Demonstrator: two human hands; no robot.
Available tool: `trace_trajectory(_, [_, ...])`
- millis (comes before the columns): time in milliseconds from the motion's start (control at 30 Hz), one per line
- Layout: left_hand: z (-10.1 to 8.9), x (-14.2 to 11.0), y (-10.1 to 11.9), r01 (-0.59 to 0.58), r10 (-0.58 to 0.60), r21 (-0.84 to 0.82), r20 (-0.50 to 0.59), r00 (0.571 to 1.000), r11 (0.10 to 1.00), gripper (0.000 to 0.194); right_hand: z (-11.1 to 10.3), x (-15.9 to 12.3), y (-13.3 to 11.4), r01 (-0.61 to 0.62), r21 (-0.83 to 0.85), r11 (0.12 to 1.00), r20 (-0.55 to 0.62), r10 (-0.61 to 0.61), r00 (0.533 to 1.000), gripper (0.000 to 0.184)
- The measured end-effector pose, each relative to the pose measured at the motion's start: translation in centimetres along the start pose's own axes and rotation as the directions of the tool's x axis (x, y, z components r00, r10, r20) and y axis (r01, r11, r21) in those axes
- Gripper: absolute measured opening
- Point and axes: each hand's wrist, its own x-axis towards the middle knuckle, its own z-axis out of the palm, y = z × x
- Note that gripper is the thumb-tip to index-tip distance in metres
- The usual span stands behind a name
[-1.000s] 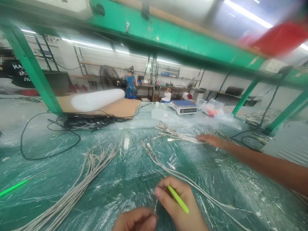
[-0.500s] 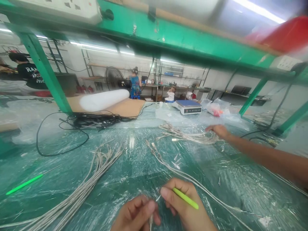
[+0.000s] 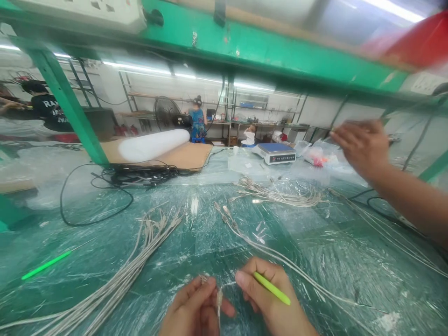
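Left hand (image 3: 196, 312) fingers pinching a thin grey cable (image 3: 219, 301) hanging lengthwise toward the camera, right hand (image 3: 271, 303) fingers closed round a green stick (image 3: 272, 288) pointing right, plastic-wrapped counter (image 3: 196, 242)

Your left hand (image 3: 196, 310) sits just left of your right hand (image 3: 273, 303); grey cable bundle (image 3: 122, 280) lies left of both, white digital scale (image 3: 276, 153) far behind, co-worker's hand (image 3: 362, 145) raised at right.

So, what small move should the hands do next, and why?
Probably bring the green tool in the right hand to the end of the thin cable pinched by the left hand: the hands nearly meet, yet the tool's tip points away.
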Motion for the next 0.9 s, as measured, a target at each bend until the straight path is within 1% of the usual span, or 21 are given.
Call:
trace_trajectory(133, [-0.7,0.6,0.2,-0.067,0.068,0.026,-0.048,0.997,0.997,0.033,0.2,0.1,0.4,-0.005,-0.014,1.000,0.040,0.005,0.999,0.017])
trace_trajectory(167, [-0.9,0.8,0.2,-0.082,0.084,0.038,-0.059,0.995,0.996,0.034,0.3,0.3,0.5,-0.003,-0.020,1.000,0.052,0.004,0.999,0.021])
trace_trajectory(267, [-1.4,1.2,0.2,-0.114,0.121,0.078,-0.083,0.989,0.990,0.035,0.7,0.7,0.7,-0.016,-0.028,0.999,0.065,0.018,0.998,0.045])
trace_trajectory(333, [-1.8,1.5,0.2,-0.133,0.144,0.112,-0.097,0.985,0.985,0.036,1.1,0.9,0.9,-0.035,-0.015,0.999,0.051,0.036,0.998,0.052])
trace_trajectory(400, [-2.2,1.7,0.2,-0.159,0.180,0.158,-0.123,0.976,0.974,0.037,1.3,0.9,0.9,-0.048,0.002,0.999,0.036,0.048,0.998,0.053])
trace_trajectory(467, [-2.7,1.8,0.5,-0.193,0.231,0.207,-0.178,0.957,0.959,0.038,1.3,0.9,0.8,-0.043,0.027,0.999,0.028,0.043,0.999,0.053])
trace_trajectory(567, [-3.5,1.6,1.6,-0.238,0.309,0.259,-0.283,0.908,0.936,0.037,1.0,0.9,0.5,-0.018,0.064,0.998,-0.003,0.018,1.000,0.050])
trace_trajectory(633, [-3.8,1.3,2.5,-0.253,0.341,0.285,-0.324,0.882,0.925,0.041,0.9,0.9,0.1,-0.011,0.079,0.997,-0.030,0.013,0.999,0.050])
trace_trajectory(667, [-3.8,1.1,2.8,-0.253,0.347,0.297,-0.331,0.877,0.921,0.045,0.8,1.0,-0.1,-0.012,0.087,0.996,-0.042,0.016,0.999,0.051])
trace_trajectory(733, [-3.2,0.6,3.2,-0.234,0.337,0.320,-0.316,0.887,0.918,0.051,0.8,1.1,-0.3,-0.024,0.112,0.993,-0.062,0.031,0.998,0.052])
trace_trajectory(800, [-2.3,0.3,2.8,-0.197,0.291,0.332,-0.264,0.920,0.922,0.054,0.8,1.3,-0.4,-0.025,0.141,0.990,-0.081,0.037,0.996,0.052])
trace_trajectory(833, [-1.8,0.1,2.4,-0.176,0.258,0.334,-0.220,0.941,0.926,0.056,0.8,1.4,-0.4,-0.018,0.153,0.988,-0.087,0.032,0.996,0.051])
trace_trajectory(900, [-0.8,0.0,1.4,-0.149,0.186,0.317,-0.090,0.978,0.937,0.052,0.7,1.6,-0.1,0.000,0.173,0.985,-0.089,0.016,0.996,0.050])
